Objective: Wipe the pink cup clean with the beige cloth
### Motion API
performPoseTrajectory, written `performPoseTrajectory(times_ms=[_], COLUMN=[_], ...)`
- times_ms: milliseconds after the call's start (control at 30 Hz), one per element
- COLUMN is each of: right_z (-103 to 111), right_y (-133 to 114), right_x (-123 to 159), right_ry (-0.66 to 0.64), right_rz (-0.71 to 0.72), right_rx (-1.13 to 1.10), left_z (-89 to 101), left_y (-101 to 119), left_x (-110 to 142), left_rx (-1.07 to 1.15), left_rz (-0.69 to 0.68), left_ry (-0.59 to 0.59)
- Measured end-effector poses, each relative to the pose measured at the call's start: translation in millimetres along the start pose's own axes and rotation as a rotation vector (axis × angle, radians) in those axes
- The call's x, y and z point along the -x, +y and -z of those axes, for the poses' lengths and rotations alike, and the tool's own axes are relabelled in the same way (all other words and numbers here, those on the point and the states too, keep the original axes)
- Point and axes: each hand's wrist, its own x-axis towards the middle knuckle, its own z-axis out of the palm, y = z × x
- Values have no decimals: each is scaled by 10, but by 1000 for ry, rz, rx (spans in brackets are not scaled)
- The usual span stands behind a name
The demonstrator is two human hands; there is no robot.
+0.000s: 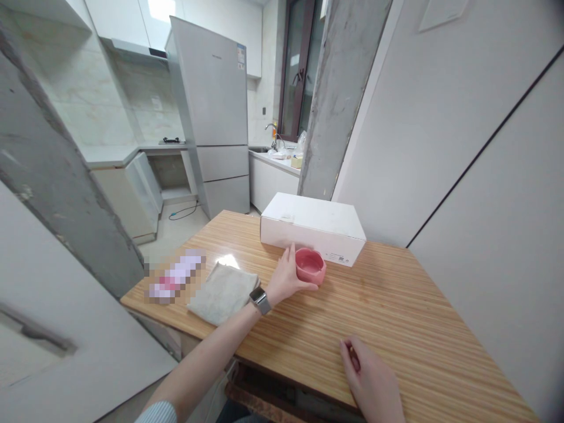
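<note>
A small pink bowl (pixel 310 265) stands on the striped wooden table (pixel 396 317), just in front of a white cardboard box (pixel 312 227). My left hand (pixel 285 278), with a watch on the wrist, is wrapped round the bowl's left side, thumb at the front and fingers behind. My right hand (pixel 372 382) lies on the table near the front edge, fingers curled under, and nothing shows in it.
A folded beige cloth (pixel 222 292) lies left of my left hand, with a blurred pink and white item (pixel 175 276) beyond it near the table's left edge. White wall panels close the right side. A kitchen with a fridge (pixel 211 111) and a sink counter lies behind.
</note>
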Motion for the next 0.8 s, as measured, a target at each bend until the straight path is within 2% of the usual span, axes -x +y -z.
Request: performPoseTrajectory(times_ms=[67, 167, 233, 300, 400, 533, 700, 800], right_z=[2, 3, 1, -3, -14, -35, -18, 5], right_y=[4, -2, -14, -26, -36, -32, -21, -96], right_x=[2, -2, -7, -10, -7, 4, -1, -28], right_ry=[5, 35, 53, 63, 60, 48, 26, -17], right_rz=[18, 44, 49, 47, 30, -4, -78, -192], right_rx=[-4, 19, 48, 70, 87, 77, -35, -288], left_z=[118, 415, 655, 882, 1123, 1228, 1229, 1192], left_y=[61, 105, 41, -93, -309, -381, -271, -243], left_x=[138, 482, 764, 1047, 1420, 1737, 1837, 1756], left_rx=[-272, -664, -791, -853, -891, -827, -766, -632], left_rz=[-58, -153, -158, -185, -192, -150, -108, -78], left_ry=[-2, 24, 19, -36, -124, -296, -367, -308])
